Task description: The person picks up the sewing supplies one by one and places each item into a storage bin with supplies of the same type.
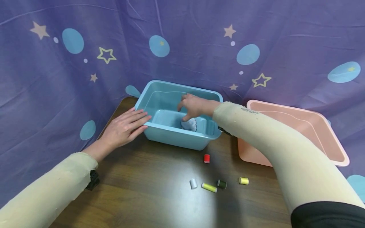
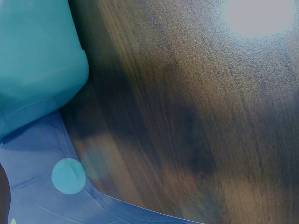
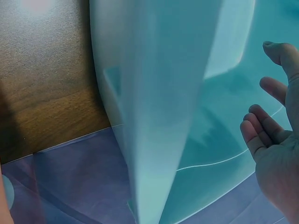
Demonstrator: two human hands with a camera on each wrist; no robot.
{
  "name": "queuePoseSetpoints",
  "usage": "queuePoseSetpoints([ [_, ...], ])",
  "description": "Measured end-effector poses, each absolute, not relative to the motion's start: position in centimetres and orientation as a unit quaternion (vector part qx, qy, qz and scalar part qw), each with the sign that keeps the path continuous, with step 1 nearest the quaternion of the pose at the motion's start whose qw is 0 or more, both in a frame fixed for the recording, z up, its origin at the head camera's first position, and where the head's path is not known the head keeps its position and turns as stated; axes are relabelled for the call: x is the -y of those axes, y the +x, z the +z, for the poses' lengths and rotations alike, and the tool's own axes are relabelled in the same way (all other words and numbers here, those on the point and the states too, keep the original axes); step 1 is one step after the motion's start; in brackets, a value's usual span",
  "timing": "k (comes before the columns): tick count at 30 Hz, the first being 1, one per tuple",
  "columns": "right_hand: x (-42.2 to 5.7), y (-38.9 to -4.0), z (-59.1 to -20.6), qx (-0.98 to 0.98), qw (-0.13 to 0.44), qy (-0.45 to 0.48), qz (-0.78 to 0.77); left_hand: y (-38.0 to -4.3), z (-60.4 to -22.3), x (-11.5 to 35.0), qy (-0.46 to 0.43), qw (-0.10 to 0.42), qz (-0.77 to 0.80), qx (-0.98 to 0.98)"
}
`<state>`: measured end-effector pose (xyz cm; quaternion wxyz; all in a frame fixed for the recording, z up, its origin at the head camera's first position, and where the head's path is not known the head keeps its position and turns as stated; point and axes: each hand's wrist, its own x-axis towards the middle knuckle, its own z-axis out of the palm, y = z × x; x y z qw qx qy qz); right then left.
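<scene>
"Your right hand [image 1: 195,106] hangs inside the blue basin [image 1: 171,136] at mid-frame, fingers spread and gripping nothing."

"What lies beneath it?"

"A pale, rounded object [image 1: 189,125] with a finely dark-flecked edge, in the basin just below the frame's center; whether your thumb touches it, I cannot tell."

"And your left hand [image 1: 124,128]?"

"Left of center, its straight fingers rest on the basin's rim."

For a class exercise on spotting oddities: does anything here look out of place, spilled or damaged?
Nothing visible looks spilled or damaged. Only the five small spools seem untidy: scattered on the table, outside the blue bin and pink bin.
</scene>
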<state>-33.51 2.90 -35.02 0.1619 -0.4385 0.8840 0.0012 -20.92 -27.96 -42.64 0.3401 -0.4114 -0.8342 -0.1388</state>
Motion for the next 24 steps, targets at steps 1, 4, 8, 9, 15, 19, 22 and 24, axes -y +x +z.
queuePoseSetpoints([
  [1, -3.0, -33.5, -35.0, -0.884, 0.161, -0.439, 0.001, -20.9, -42.6, 28.0, -0.411, 0.339, -0.138, 0.835],
  [4, -3.3, -33.4, -34.9, -0.883, 0.160, -0.441, -0.004, -21.0, -42.7, 27.9, -0.410, 0.337, -0.138, 0.836],
  [8, -3.9, -33.2, -34.5, -0.879, 0.153, -0.450, -0.020, -21.0, -42.7, 28.0, -0.410, 0.336, -0.140, 0.836],
  [9, -4.0, -33.1, -34.3, -0.879, 0.150, -0.452, -0.026, -21.0, -42.7, 28.0, -0.410, 0.334, -0.140, 0.837],
  [15, -5.4, -32.2, -33.2, -0.882, 0.138, -0.447, -0.054, -21.0, -42.3, 27.9, -0.414, 0.336, -0.140, 0.834],
  [19, -6.3, -31.4, -32.5, -0.881, 0.134, -0.449, -0.063, -20.9, -42.1, 27.8, -0.416, 0.341, -0.143, 0.831],
  [22, -7.1, -30.8, -32.1, -0.881, 0.123, -0.451, -0.069, -20.9, -42.1, 27.9, -0.416, 0.335, -0.143, 0.833],
  [24, -7.6, -30.4, -31.8, -0.882, 0.115, -0.452, -0.071, -20.9, -42.2, 28.0, -0.414, 0.326, -0.141, 0.838],
])
